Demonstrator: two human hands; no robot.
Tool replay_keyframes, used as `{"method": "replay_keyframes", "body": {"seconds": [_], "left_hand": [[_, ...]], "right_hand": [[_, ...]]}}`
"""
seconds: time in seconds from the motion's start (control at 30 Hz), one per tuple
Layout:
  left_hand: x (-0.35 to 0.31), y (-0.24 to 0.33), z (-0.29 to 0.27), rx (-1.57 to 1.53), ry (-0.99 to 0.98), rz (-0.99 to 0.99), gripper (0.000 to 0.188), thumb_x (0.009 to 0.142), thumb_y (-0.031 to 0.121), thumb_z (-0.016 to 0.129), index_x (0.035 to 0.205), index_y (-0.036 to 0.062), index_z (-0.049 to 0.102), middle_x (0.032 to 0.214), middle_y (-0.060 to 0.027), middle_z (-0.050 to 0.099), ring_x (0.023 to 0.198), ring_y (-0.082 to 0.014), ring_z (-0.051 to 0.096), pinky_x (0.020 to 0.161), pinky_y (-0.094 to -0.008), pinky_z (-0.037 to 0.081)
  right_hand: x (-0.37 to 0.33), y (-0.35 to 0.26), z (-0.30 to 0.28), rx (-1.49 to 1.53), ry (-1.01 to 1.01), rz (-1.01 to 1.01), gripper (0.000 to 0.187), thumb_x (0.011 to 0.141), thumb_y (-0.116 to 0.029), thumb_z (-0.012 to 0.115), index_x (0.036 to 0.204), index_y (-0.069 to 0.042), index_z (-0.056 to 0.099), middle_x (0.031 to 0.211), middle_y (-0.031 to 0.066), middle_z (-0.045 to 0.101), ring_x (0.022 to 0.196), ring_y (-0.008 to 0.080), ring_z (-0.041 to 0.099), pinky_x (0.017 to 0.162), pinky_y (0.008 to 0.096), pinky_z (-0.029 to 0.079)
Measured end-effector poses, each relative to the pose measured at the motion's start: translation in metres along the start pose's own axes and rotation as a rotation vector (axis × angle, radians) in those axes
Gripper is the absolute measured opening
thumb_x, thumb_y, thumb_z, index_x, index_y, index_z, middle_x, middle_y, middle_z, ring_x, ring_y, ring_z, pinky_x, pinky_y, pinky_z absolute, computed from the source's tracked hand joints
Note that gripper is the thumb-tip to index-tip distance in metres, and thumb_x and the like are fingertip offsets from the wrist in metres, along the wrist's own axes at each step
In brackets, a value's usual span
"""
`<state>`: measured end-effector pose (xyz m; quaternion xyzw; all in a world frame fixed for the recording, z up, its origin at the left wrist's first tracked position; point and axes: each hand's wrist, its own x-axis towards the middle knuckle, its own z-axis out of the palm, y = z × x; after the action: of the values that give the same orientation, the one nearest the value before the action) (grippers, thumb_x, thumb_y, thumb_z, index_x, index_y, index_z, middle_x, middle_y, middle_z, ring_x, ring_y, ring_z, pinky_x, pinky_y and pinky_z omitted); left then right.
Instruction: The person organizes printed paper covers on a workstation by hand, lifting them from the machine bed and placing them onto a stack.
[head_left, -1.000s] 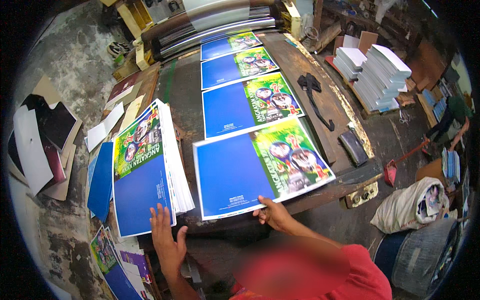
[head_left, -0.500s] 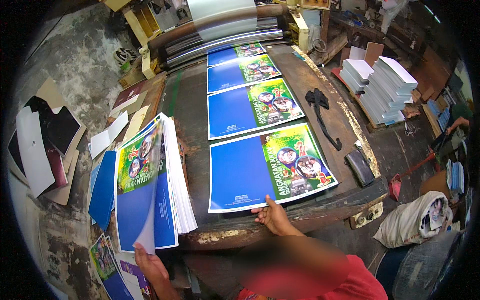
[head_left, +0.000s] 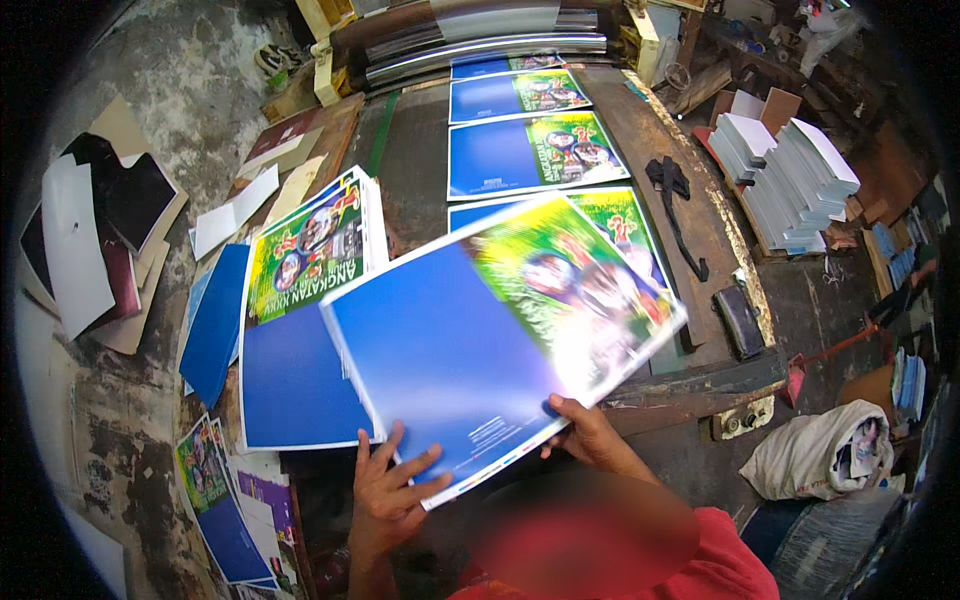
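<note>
A large printed sheet [head_left: 450,330], blue on one half and green with pictures on the other, is tilted above the near end of the dark feed table [head_left: 415,190]. My right hand [head_left: 597,440] pinches its near edge, thumb on top. My left hand [head_left: 392,490] has its fingers spread at the sheet's near left corner, touching or just over it. Left of the sheet lies a stack of matching prints [head_left: 300,375], partly covered by it. Beyond it a similar sheet [head_left: 535,155] lies flat in a row leading to metal rollers [head_left: 490,47].
A black cloth strip [head_left: 680,215] and a dark pouch [head_left: 738,320] lie along the table's right side. White paper stacks [head_left: 785,185] stand farther right, above a white sack [head_left: 825,450]. A blue curved sheet [head_left: 212,330] and card scraps [head_left: 90,240] are at left.
My right hand has brought a sheet up and tilted it over the table. My left hand has let go of the stack's top sheet and moved right. The row has shifted toward the rollers.
</note>
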<state>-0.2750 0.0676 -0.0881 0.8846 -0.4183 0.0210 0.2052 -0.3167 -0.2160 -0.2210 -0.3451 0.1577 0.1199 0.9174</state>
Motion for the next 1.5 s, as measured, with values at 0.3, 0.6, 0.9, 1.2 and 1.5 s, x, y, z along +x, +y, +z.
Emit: {"method": "replay_keyframes", "body": {"seconds": [0.3, 0.6, 0.9, 1.2, 1.5], "left_hand": [[-0.01, -0.056, 0.012, 0.23, 0.395, -0.314, 0.035, 0.08, 0.001, 0.068, 0.114, 0.0063, 0.068, 0.119, -0.013, 0.066, 0.124, -0.0341, 0.054, 0.108, -0.05, 0.034], [-0.019, -0.054, 0.003, -0.08, 0.464, -0.421, 0.02, 0.083, 0.011, 0.07, 0.102, 0.004, 0.072, 0.107, -0.0122, 0.071, 0.11, -0.029, 0.064, 0.101, -0.0452, 0.039], [-0.035, -0.079, -0.008, -1.426, 1.356, -0.463, 0.031, 0.099, 0.021, 0.054, 0.11, -0.008, 0.061, 0.112, -0.0146, 0.063, 0.11, -0.0188, 0.056, 0.1, -0.0337, 0.041], [-0.023, -0.049, 0.006, -0.484, 0.729, -0.606, 0.028, 0.097, 0.022, 0.057, 0.107, -0.0024, 0.067, 0.106, -0.0124, 0.07, 0.104, -0.0226, 0.063, 0.101, -0.0389, 0.04], [-0.004, -0.024, 0.0, -0.317, 0.291, -0.131, 0.028, 0.066, 0.014, 0.078, 0.093, 0.0183, 0.076, 0.101, -0.0017, 0.073, 0.112, -0.0286, 0.063, 0.108, -0.0502, 0.03]], "right_hand": [[-0.044, 0.079, -0.034, 0.026, 0.259, 0.183, 0.038, 0.097, -0.037, 0.052, 0.109, -0.001, 0.055, 0.082, 0.0144, 0.066, 0.062, 0.0162, 0.057, 0.059, 0.0375, 0.056], [-0.038, 0.072, -0.036, 0.056, 0.252, 0.088, 0.051, 0.099, -0.049, 0.041, 0.111, -0.002, 0.057, 0.086, 0.0172, 0.068, 0.064, 0.0176, 0.061, 0.064, 0.0375, 0.056], [0.009, 0.042, -0.032, 0.098, 0.262, -0.033, 0.055, 0.098, -0.054, 0.041, 0.112, -0.002, 0.055, 0.09, 0.0149, 0.066, 0.068, 0.015, 0.06, 0.066, 0.0367, 0.057], [0.035, 0.028, -0.031, 0.138, 0.263, -0.176, 0.048, 0.101, -0.047, 0.039, 0.122, -0.005, 0.046, 0.106, 0.0142, 0.06, 0.077, 0.0167, 0.06, 0.07, 0.0379, 0.055], [0.028, 0.01, -0.011, 0.085, 0.352, -0.175, 0.062, 0.096, -0.056, 0.04, 0.137, -0.011, 0.031, 0.126, 0.0155, 0.054, 0.093, 0.0217, 0.056, 0.075, 0.0419, 0.054]]}}
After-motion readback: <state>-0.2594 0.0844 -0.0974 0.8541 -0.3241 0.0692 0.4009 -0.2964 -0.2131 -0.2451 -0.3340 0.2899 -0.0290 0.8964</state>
